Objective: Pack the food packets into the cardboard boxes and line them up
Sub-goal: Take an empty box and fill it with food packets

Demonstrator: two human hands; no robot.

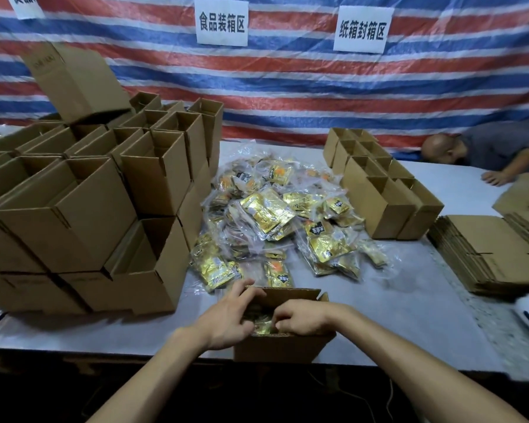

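Note:
An open cardboard box stands at the table's near edge, right in front of me. Gold food packets lie inside it. My left hand reaches in over the box's left side, its fingers curled down onto the packets. My right hand comes in from the right, fingers curled round the packets in the box's middle. A large loose pile of gold and clear-wrapped packets lies on the table just behind the box.
Stacked open boxes fill the left of the table. A row of open boxes stands right of the pile. Flattened cardboard lies at far right, where another person leans on the table.

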